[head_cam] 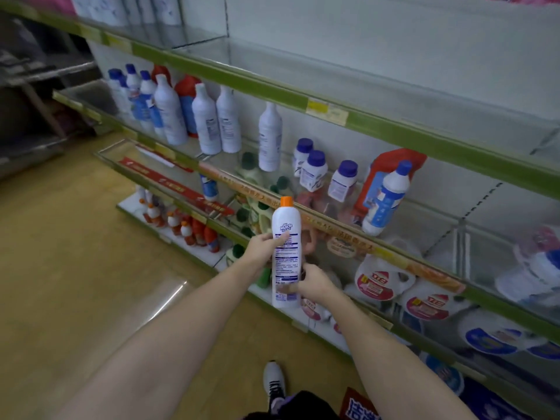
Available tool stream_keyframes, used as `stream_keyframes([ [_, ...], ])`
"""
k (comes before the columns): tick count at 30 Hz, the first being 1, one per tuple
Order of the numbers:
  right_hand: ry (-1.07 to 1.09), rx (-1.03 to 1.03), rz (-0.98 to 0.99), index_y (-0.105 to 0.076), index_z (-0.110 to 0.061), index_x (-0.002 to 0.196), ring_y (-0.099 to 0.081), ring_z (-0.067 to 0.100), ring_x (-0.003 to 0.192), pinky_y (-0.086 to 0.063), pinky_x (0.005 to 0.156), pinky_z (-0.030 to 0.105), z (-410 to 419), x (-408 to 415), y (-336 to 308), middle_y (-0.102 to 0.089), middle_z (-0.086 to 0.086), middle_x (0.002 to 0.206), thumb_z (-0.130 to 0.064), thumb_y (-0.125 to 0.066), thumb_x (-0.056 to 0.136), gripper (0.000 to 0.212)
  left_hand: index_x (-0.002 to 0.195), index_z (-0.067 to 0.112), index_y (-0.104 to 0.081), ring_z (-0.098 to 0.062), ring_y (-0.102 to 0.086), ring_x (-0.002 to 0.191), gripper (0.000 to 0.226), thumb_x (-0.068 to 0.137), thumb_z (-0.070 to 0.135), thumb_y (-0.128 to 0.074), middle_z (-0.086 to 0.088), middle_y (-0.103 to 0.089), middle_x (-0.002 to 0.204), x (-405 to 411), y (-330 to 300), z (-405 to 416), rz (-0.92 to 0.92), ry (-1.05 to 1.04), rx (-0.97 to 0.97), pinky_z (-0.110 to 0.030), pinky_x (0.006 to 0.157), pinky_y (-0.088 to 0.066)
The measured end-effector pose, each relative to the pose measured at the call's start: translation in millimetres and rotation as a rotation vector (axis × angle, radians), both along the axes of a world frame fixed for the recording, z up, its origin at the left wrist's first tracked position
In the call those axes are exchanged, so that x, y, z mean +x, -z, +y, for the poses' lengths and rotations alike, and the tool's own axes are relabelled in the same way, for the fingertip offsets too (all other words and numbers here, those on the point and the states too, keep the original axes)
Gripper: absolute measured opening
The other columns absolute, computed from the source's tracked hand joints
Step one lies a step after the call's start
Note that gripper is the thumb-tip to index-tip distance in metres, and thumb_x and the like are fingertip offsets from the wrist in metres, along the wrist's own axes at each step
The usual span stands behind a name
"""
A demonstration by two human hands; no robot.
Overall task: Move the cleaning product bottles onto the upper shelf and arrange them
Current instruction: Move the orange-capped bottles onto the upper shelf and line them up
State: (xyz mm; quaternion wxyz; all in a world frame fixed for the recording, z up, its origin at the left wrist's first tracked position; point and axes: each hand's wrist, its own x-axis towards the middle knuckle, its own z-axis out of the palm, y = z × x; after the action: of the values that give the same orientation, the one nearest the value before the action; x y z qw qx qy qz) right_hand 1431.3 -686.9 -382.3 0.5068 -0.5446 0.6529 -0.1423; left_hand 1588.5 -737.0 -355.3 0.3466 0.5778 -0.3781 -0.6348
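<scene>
Both your hands, left hand point(263, 245) and right hand point(312, 281), grip the orange-capped bottle point(285, 253) upright; transfer step. Next: lift to the upper shelf point(378, 86).

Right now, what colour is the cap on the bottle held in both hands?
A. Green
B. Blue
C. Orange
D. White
C: the white Mr Muscle bottle, gripped by the left hand and right hand, has an orange cap.
</scene>
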Motion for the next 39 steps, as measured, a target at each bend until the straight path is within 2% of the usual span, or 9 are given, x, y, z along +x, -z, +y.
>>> stream_keyframes([
  [4, -0.117, 0.091, -0.05, -0.062, -0.027, 0.111, -0.066, 0.016, 0.1, -0.058, 0.076, 0.033, -31, 25, 9, -0.069, -0.009, 0.102, -0.029, -0.091, 0.072, 0.049, 0.098, 0.015, -0.069, -0.018, -0.071, 0.075, 0.027, 0.088, 0.039, -0.075, -0.002, -0.074, 0.088, 24, 7, -9, -0.068, -0.105, 0.06, -0.029, 0.059, -0.053],
  [8, -0.207, 0.166, -0.117, -0.064, -0.028, 0.115, -0.069, 0.018, 0.101, -0.061, 0.086, 0.044, -57, 57, 25, -0.073, -0.006, 0.108, -0.042, -0.092, 0.063, 0.06, 0.108, 0.008, -0.069, -0.024, -0.075, 0.085, 0.046, 0.083, 0.046, -0.078, -0.007, -0.077, 0.096, 54, 11, -28, -0.176, -0.136, 0.066, -0.04, 0.074, -0.061],
  [15, -0.328, 0.242, -0.235, -0.06, -0.031, 0.117, -0.068, 0.019, 0.106, -0.061, 0.087, 0.04, -106, 85, 27, -0.071, -0.003, 0.115, -0.036, -0.092, 0.067, 0.059, 0.108, 0.009, -0.07, -0.024, -0.075, 0.086, 0.047, 0.087, 0.05, -0.072, -0.008, -0.077, 0.095, 80, 9, -57, -0.224, -0.307, 0.085, -0.035, 0.073, -0.061],
  [19, -0.394, 0.247, -0.245, -0.057, -0.035, 0.121, -0.071, 0.016, 0.103, -0.06, 0.09, 0.041, -126, 94, 28, -0.072, -0.006, 0.113, -0.048, -0.091, 0.06, 0.071, 0.109, 0.011, -0.07, -0.024, -0.074, 0.091, 0.05, 0.09, 0.057, -0.064, -0.008, -0.076, 0.101, 95, 7, -66, -0.226, -0.374, 0.1, -0.04, 0.083, -0.061],
  [26, -0.425, -0.009, -0.015, -0.058, -0.038, 0.103, -0.072, 0.011, 0.086, -0.062, 0.081, 0.041, -148, 136, 30, -0.073, -0.01, 0.096, -0.055, -0.083, 0.048, 0.062, 0.124, 0.008, -0.058, -0.026, -0.069, 0.098, 0.063, 0.095, 0.063, -0.05, -0.012, -0.071, 0.11, 126, -1, -90, -0.093, -0.428, 0.201, -0.046, 0.095, -0.055],
  [31, -0.701, -0.373, 0.36, -0.046, -0.026, 0.103, -0.067, 0.021, 0.083, -0.057, 0.069, 0.038, -160, 184, -3, -0.064, -0.004, 0.091, -0.043, -0.068, 0.077, 0.038, 0.151, 0.012, -0.033, -0.034, -0.059, 0.119, 0.125, 0.055, 0.076, -0.081, -0.014, -0.056, 0.139, 162, 6, -114, 0.054, -0.528, 0.29, -0.047, 0.095, -0.052],
  [32, -0.742, -0.463, 0.438, -0.046, -0.023, 0.11, -0.066, 0.023, 0.087, -0.056, 0.072, 0.038, -162, 196, -8, -0.064, -0.001, 0.098, -0.04, -0.065, 0.084, 0.037, 0.147, 0.007, -0.039, -0.035, -0.059, 0.119, 0.123, 0.053, 0.07, -0.087, -0.015, -0.058, 0.137, 169, 5, -118, 0.109, -0.594, 0.29, -0.049, 0.097, -0.051],
  [35, -0.772, -0.557, 0.571, -0.043, -0.021, 0.129, -0.065, 0.025, 0.095, -0.055, 0.076, 0.038, -173, 235, -14, -0.062, 0.004, 0.112, -0.043, -0.063, 0.09, 0.049, 0.132, 0.001, -0.053, -0.039, -0.062, 0.116, 0.069, 0.08, 0.036, -0.081, -0.019, -0.063, 0.128, 207, 16, -133, 0.103, -0.757, 0.283, -0.05, 0.096, -0.052],
  [39, -0.693, -0.435, 0.429, -0.039, -0.024, 0.135, -0.063, 0.021, 0.095, -0.058, 0.082, 0.04, -198, 284, -22, -0.06, 0.002, 0.113, -0.046, -0.066, 0.084, 0.062, 0.122, 0.002, -0.059, -0.037, -0.069, 0.093, 0.061, 0.07, 0.02, -0.084, -0.02, -0.07, 0.106, 267, 8, -158, 0.046, -0.751, 0.265, -0.051, 0.086, -0.058],
])
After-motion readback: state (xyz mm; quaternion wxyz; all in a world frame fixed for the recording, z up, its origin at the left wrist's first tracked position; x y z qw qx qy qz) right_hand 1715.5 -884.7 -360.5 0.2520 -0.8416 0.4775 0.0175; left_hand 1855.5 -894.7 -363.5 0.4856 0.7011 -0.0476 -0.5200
